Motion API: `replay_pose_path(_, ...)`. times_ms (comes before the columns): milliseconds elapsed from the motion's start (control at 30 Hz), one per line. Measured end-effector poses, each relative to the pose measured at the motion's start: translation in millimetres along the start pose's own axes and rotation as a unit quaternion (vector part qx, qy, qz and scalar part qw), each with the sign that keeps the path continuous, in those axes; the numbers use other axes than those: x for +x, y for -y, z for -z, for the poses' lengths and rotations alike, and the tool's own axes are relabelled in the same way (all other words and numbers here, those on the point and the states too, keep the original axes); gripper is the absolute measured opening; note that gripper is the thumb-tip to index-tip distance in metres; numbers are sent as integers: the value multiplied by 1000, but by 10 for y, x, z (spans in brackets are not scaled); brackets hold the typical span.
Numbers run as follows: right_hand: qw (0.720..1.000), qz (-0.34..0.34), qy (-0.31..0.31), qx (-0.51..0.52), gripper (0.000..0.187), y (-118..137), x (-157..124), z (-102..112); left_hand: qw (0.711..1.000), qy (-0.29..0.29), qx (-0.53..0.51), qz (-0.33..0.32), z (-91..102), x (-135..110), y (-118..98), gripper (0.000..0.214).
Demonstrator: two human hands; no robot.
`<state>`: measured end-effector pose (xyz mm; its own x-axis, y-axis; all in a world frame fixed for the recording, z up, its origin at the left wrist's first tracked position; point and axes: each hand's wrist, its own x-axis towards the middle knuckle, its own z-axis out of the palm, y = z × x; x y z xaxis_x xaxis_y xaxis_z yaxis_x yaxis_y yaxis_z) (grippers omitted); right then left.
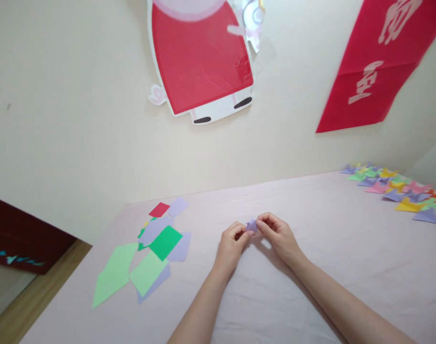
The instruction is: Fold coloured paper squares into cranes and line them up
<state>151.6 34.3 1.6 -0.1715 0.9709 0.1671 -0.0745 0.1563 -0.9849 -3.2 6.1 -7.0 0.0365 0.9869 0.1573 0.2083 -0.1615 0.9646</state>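
Note:
A small folded piece of lavender paper (251, 225) is held just above the cloth-covered table, between my two hands. My left hand (233, 243) pinches its left and lower side between thumb and fingers. At its right edge, the thumb and index finger of my right hand (279, 235) are closed on it. The fingers hide part of the paper, so its full folded shape cannot be made out.
Loose paper sheets in green (166, 242), light green (115, 272), lavender (180, 246) and red (159, 209) lie on the table's left. Several rows of colourful folded paper pieces (411, 204) stand at the far right. A wall (275, 157) rises behind the table (296, 306).

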Motion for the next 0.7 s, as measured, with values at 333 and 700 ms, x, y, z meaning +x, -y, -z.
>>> replay_pose_path(333,997,13,49,-54,24,-55,-18,-3,999,21,-34,11,7,7,43,17)
replay_pose_path(700,960,131,-1,-246,11,9,-48,11,999,22,-36,18,5,-5,2,18)
